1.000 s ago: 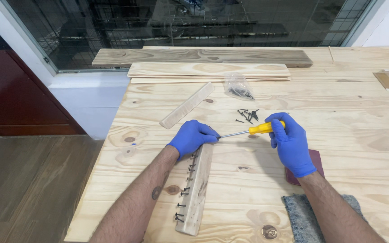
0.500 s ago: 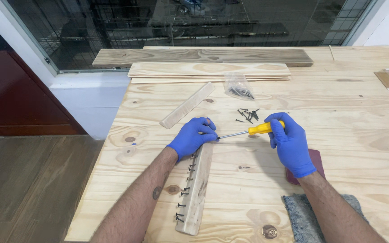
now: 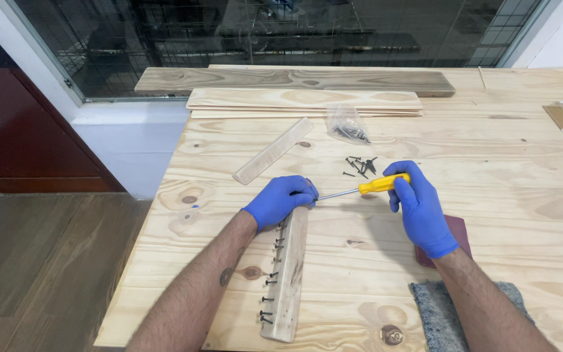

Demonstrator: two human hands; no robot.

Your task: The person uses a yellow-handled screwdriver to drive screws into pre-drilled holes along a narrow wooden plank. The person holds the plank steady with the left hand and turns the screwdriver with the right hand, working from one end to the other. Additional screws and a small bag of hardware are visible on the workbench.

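Both my hands wear blue gloves. My left hand (image 3: 281, 201) grips the far end of a narrow wooden strip (image 3: 289, 280) that lies on the pine table (image 3: 490, 163); a row of dark screws sticks out of the strip's left edge. My right hand (image 3: 418, 207) holds a yellow-handled screwdriver (image 3: 366, 188) almost level, its metal tip pointing left and meeting the strip's end under my left fingers. Loose black screws (image 3: 358, 165) lie just beyond the screwdriver.
A second short wooden strip (image 3: 273, 150) lies diagonally further back. A clear bag of screws (image 3: 348, 125) sits near stacked boards (image 3: 304, 100) and a dark plank (image 3: 294, 80) by the window. A dark red pad (image 3: 459, 233) and grey cloth (image 3: 438, 313) lie by my right forearm.
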